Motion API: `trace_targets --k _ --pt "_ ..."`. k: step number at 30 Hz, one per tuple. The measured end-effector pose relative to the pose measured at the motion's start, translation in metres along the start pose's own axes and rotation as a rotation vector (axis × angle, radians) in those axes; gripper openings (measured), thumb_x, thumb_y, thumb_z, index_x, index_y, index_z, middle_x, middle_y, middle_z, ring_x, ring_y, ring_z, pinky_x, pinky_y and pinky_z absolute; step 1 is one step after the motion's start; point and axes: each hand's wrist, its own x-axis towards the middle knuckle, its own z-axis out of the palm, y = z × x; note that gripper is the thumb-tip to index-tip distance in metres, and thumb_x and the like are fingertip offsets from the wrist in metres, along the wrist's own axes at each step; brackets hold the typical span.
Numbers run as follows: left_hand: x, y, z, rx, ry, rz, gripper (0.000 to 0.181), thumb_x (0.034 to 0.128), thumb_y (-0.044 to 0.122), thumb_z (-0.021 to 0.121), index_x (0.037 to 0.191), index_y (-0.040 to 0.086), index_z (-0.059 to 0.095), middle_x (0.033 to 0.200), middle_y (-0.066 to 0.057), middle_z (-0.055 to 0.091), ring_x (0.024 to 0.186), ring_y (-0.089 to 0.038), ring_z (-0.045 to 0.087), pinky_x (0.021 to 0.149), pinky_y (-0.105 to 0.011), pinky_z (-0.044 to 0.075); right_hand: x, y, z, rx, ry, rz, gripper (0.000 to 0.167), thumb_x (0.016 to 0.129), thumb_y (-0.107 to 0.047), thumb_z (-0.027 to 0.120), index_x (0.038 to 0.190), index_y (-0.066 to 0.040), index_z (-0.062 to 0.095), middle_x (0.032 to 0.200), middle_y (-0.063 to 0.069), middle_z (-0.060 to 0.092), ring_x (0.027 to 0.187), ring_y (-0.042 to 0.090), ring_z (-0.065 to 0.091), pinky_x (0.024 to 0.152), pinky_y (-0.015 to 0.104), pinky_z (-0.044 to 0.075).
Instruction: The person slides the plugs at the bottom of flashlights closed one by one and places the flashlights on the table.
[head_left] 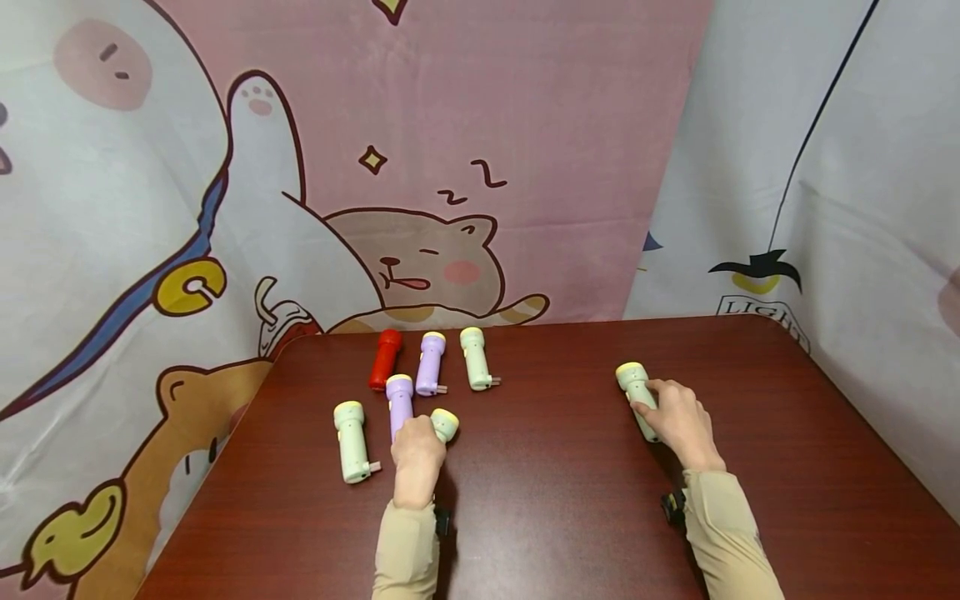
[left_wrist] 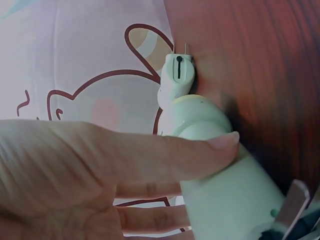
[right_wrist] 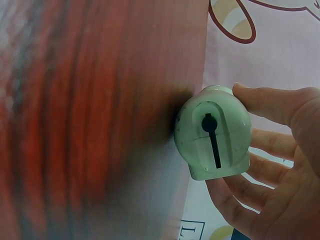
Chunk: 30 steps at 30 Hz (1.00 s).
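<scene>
Pink cartoon cloth (head_left: pixel 562 167) backs a dark table (head_left: pixel 540 517) as I watch remotely. Fingers and thumb of the left hand (head_left: pixel 418 452) pinch a green torch (head_left: pixel 445 425) left of centre; those of the right hand (head_left: pixel 681 423) pinch its twin (head_left: pixel 633 378) toward the right. Whether either torch is lifted, I cannot tell. Just beside the left hand lies a purple torch (head_left: pixel 400 400); a red torch (head_left: pixel 386 360) lies farther back. I judge the purple one most exposed: a sideways sweep of the left hand could knock it rolling. A loose right-hand hold could let the twin's round barrel slip. My right wrist view shows the twin's black slot (right_wrist: pixel 212 140), and the left wrist view metal prongs (left_wrist: pixel 296 205), both hidden from the head camera.
</scene>
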Motion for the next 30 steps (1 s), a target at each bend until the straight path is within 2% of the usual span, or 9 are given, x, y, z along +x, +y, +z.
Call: trace_targets --k 4,15,30 --pt "-0.0004 0.0000 -0.0015 0.004 -0.005 0.013 0.014 0.0734 -0.002 0.063 0.087 -0.004 0.068 0.086 -0.022 0.069 0.079 -0.041 0.067 0.063 -0.049 0.054 -0.0001 0.0002 0.0000 -0.001 0.000 0.001 0.047 0.086 -0.024 0.067 0.123 0.003 0.058 0.117 0.028 0.059 0.094 0.044 0.060 0.066 0.053 0.047" --pt "0.0054 0.0017 -0.0007 0.017 -0.068 0.028 0.023 0.0678 0.003 0.072 0.089 -0.002 0.067 0.092 -0.022 0.067 0.083 -0.041 0.064 0.068 -0.048 0.053 -0.0004 0.0004 -0.0002 -0.005 0.004 0.002 0.047 0.086 -0.025 0.066 0.123 0.003 0.058 0.118 0.028 0.059 0.096 0.046 0.059 0.066 0.055 0.047" --pt "0.0064 0.0065 -0.0021 -0.003 -0.052 0.060 0.026 0.0576 0.003 0.080 0.079 0.000 0.064 0.084 -0.019 0.065 0.074 -0.037 0.063 0.060 -0.047 0.050 -0.0011 -0.0006 -0.0012 -0.002 0.005 0.005 0.047 0.086 -0.025 0.067 0.123 0.002 0.058 0.119 0.028 0.059 0.096 0.046 0.060 0.067 0.055 0.047"
